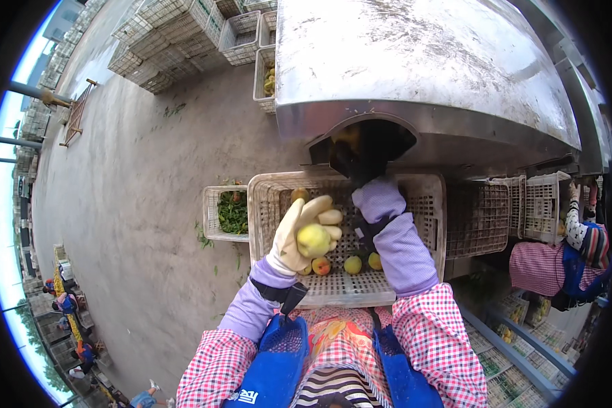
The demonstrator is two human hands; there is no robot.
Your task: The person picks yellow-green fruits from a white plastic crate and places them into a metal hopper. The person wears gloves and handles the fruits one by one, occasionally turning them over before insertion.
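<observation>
Outdoor concrete yard [149, 204], stacked crates [177, 34] at 11 o'clock. Centre crate [428, 204] holds a few fruits [352, 264]; small crate [214, 217] at 9 o'clock holds leaves. Left hand [302, 234] cups a yellow fruit [313, 239]. Right hand [360, 166] reaches into the metal chute [421, 68], grip hidden.

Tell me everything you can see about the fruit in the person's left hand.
The fruit is round, pale yellow-green and smooth, like a small peach or apple. It sits in the palm of the left hand, whose cream-gloved fingers curl around it. It is held above the beige slatted plastic crate, over a few similar yellow and reddish fruits on the crate's floor.
</observation>
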